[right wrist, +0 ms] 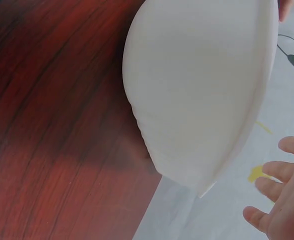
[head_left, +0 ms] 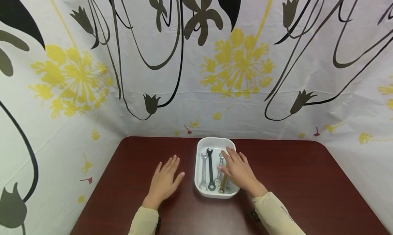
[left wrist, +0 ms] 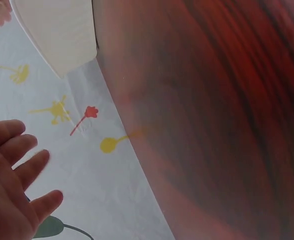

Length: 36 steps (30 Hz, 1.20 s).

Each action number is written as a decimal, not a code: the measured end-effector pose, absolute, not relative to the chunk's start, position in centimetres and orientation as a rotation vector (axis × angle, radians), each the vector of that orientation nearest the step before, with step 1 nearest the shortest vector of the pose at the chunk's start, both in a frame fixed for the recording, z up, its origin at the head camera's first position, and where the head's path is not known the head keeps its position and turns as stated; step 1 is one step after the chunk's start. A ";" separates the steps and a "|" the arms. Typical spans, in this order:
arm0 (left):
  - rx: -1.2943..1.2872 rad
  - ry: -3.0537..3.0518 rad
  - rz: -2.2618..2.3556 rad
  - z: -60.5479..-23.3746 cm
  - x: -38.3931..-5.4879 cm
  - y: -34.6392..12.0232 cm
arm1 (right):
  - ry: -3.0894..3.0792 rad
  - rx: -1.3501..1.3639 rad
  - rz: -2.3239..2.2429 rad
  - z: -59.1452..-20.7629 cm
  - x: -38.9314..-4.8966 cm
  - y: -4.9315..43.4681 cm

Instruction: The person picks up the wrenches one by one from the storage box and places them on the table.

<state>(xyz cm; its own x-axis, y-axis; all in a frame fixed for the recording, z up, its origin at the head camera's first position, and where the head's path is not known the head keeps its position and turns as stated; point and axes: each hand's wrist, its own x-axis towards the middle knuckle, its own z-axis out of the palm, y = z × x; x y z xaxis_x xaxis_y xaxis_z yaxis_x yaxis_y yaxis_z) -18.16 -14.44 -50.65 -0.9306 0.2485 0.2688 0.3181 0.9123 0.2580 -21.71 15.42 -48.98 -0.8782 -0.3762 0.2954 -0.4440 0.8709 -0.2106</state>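
A white plastic tray (head_left: 212,195) holds several wrenches lying lengthwise. From the left they include a silver wrench (head_left: 204,171), a dark grey wrench (head_left: 210,170), another silver wrench (head_left: 219,171) and a gold-coloured wrench (head_left: 222,186). My right hand (head_left: 241,170) is over the tray's right side with fingers extended, hiding part of the wrenches there; nothing is gripped. Left of the tray, my left hand (head_left: 165,180) hovers over the table, fingers straight and holding nothing. Both wrist views show the tray's outer wall (right wrist: 197,90) and relaxed fingers apart from it.
The tray stands on a dark red-brown wooden table (head_left: 294,180), close to its far edge. A white cloth (head_left: 245,115) printed with flowers and stems hangs behind and beside the table. Pale yellow sleeves (head_left: 274,211) cover both forearms.
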 end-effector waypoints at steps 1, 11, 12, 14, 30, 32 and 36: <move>-0.422 -2.842 -0.437 -50.7 -18.1 -14.3 | -2.798 0.624 0.402 -49.0 -21.7 15.3; -0.399 -2.787 -0.445 -51.1 -18.1 -13.6 | -2.793 0.652 0.403 -48.9 -22.1 14.6; -0.385 -2.791 -0.464 -51.1 -18.1 -13.5 | -2.789 0.661 0.408 -49.0 -22.1 14.5; -0.356 -2.801 -0.501 -50.9 -18.1 -13.2 | -2.775 0.678 0.425 -49.2 -22.3 14.4; -0.193 -2.847 -0.622 -50.6 -18.3 -11.3 | -2.785 0.704 0.388 -49.9 -22.6 13.0; -0.198 -2.855 -0.627 -50.7 -18.4 -11.1 | -2.798 0.699 0.376 -49.9 -22.8 12.9; -0.213 -2.868 -0.631 -50.9 -18.5 -10.7 | -2.846 0.692 0.381 -50.0 -23.1 12.7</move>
<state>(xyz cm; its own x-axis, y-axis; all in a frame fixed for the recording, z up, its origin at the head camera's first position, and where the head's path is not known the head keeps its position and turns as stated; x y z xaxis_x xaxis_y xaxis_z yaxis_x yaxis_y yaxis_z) -18.49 -10.69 -50.85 -0.9702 0.0976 0.2218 0.1816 0.8987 0.3991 -23.11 12.71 -49.99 -0.8737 -0.4232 0.2399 -0.4714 0.8583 -0.2026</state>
